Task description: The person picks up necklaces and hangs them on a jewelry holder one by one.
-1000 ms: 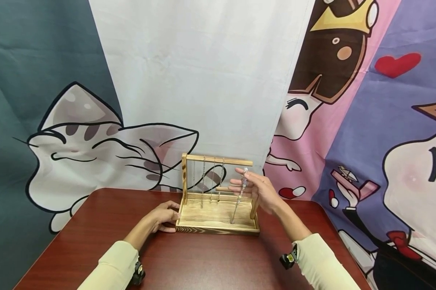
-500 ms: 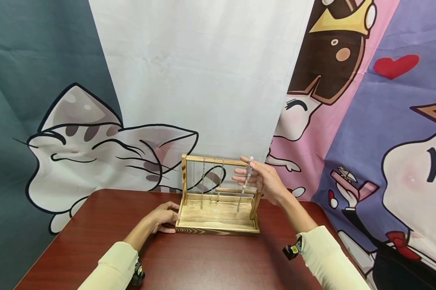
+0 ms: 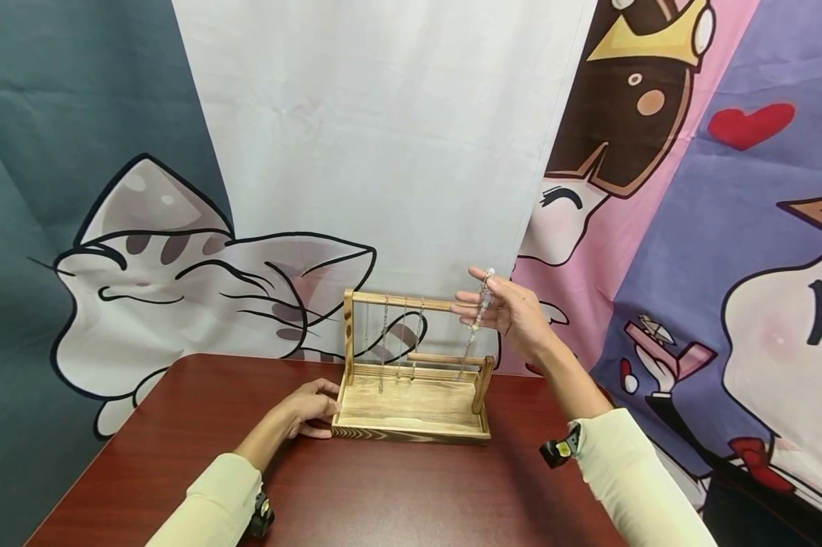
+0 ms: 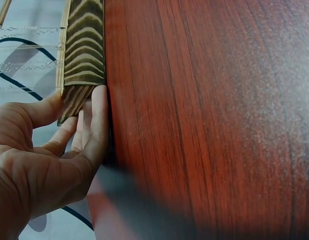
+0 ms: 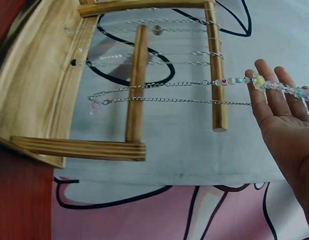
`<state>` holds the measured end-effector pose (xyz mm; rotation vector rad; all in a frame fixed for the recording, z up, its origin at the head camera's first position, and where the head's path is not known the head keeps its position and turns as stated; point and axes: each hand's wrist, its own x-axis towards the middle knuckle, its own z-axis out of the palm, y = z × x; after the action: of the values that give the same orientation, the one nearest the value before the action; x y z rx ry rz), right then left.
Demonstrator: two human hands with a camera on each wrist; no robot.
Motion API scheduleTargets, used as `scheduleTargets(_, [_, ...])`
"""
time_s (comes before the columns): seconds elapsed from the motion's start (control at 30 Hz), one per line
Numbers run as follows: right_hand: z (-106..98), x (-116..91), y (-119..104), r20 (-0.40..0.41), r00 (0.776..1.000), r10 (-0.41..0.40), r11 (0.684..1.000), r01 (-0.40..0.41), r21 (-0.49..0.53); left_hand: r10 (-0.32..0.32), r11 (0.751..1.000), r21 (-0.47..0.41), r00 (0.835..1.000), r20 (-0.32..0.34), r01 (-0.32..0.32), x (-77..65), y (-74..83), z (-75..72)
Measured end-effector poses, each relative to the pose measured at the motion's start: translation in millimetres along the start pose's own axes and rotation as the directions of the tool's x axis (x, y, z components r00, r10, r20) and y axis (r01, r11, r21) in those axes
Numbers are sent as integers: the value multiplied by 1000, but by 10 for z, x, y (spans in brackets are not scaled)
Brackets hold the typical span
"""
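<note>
My left hand (image 3: 310, 410) grips the left end of a wooden jewelry stand (image 3: 411, 435). The left wrist view has its thumb on the tray rim and its fingers against the end wall. Above the stand's right side, my right hand (image 3: 516, 315) pinches a beaded necklace (image 3: 485, 300) between thumb and forefinger. Pastel beads (image 5: 277, 86) run along the spread fingers in the right wrist view. From them a silver chain (image 5: 169, 84) hangs down to a small purple pendant (image 5: 94, 106). This chain overlaps both wooden bars in that view.
Several thin necklaces (image 3: 384, 342) hang from the stand's upper bar (image 3: 370, 297), whose right end lies behind my right hand. A shorter lower bar (image 3: 445, 358) joins the right post (image 3: 482, 386). The red-brown table (image 3: 397, 494) meets a printed cloth backdrop (image 3: 384, 152).
My right hand has risen and moved right with the beaded necklace, whose lower end has lifted from near the tray floor. The left hand stays on the stand.
</note>
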<state>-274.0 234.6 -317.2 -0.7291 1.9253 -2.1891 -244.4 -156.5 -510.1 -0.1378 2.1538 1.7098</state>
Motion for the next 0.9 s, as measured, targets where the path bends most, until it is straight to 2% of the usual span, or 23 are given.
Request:
scheduleTargets(0.37, [-84, 95, -189, -29, 1000, -6, 1000, 6, 14, 1, 1000, 1, 1000, 5, -2, -7, 8, 0])
scheduleTargets(0.7, [-122, 235, -307, -124, 992, -4, 1000, 4, -1, -2, 1000, 0, 1000, 6, 2, -17, 36, -1])
scheduleTargets(0.9, [-140, 316, -338, -149, 989, 5, 1000, -8, -15, -3, 1000, 2, 1000, 7, 3, -23, 38, 2])
